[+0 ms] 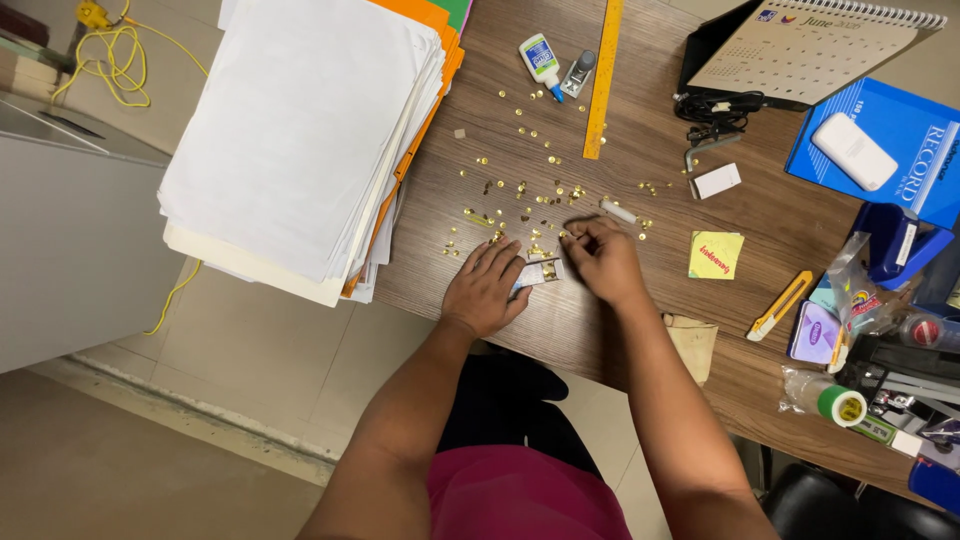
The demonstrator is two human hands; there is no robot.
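Note:
Several small brass thumbtacks [523, 190] lie scattered over the brown wooden desk [655, 120]. My left hand [487, 287] rests flat on the desk, its thumb side holding down a small open cardboard box [541, 272]. My right hand [603, 258] is beside it to the right, fingertips pinched together over the tacks just above the box; whether a tack is between them is too small to tell. A short white stick [617, 211] lies just above the right hand.
A tall stack of white and orange paper [300, 130] overhangs the desk's left edge. A glue bottle [541, 60], yellow ruler [603, 80], desk calendar [810, 45], blue record book [905, 150], yellow sticky notes [716, 254], utility knife [781, 305] and tape roll [842, 404] crowd the back and right.

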